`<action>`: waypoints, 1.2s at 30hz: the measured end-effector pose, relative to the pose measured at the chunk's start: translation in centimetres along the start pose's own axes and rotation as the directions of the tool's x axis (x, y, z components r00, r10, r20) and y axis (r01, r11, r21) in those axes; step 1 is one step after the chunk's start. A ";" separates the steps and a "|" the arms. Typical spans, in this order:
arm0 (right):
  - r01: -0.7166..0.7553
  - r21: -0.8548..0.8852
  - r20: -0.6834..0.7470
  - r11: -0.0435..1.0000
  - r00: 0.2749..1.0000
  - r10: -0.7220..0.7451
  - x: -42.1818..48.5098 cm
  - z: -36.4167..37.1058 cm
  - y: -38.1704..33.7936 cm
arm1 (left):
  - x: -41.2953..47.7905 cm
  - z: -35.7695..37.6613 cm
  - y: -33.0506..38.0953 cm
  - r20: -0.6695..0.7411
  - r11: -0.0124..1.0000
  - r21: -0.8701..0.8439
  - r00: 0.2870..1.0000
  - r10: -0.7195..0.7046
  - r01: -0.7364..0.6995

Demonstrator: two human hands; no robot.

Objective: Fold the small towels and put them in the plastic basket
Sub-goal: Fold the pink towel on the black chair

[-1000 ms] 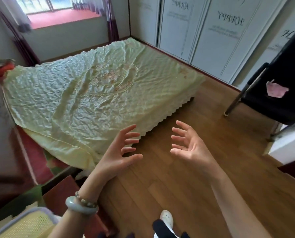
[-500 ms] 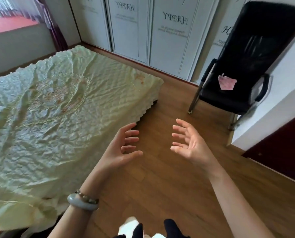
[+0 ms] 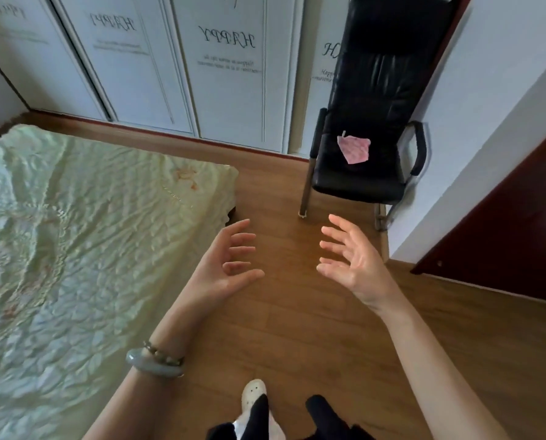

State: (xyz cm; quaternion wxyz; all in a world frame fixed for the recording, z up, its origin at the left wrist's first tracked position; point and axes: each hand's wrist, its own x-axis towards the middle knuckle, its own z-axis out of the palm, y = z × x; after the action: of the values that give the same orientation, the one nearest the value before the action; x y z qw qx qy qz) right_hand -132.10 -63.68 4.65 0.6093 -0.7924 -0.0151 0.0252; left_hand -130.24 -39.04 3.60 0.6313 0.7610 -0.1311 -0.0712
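Observation:
A small pink towel (image 3: 354,149) lies crumpled on the seat of a black chair (image 3: 376,90) ahead and to the right. My left hand (image 3: 225,265) and my right hand (image 3: 349,262) are held out in front of me above the wooden floor, palms facing each other, fingers spread, holding nothing. Both hands are well short of the chair. The plastic basket is out of view.
A bed with a pale green crumpled cover (image 3: 74,249) fills the left side. White wardrobe doors (image 3: 227,68) line the far wall. A dark red door (image 3: 512,236) stands at the right. Wooden floor (image 3: 297,328) runs between bed and chair.
The view has swung to the right: the bed has slid left, the chair with the pink towel has come nearer and more central. The basket has left the frame. Both hands keep their open pose.

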 end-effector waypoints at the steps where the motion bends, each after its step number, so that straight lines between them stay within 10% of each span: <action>1: -0.002 -0.003 -0.026 1.000 1.000 0.002 1.3 -0.2 -0.2 | 1.9 -0.3 0.1 0.024 1.000 0.005 1.000 0.005 -0.005; 36: -0.086 0.070 -0.292 0.994 0.951 0.103 44.6 -28.8 7.1 | 59.5 12.2 -1.6 0.217 0.999 0.022 0.976 0.018 -0.023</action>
State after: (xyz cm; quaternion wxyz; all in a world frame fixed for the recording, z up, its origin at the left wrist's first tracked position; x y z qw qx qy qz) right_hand -85.92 -90.89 4.19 0.6248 -0.7696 0.1150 -0.0638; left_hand -76.58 -67.50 3.03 0.6046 0.7550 -0.2080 -0.1456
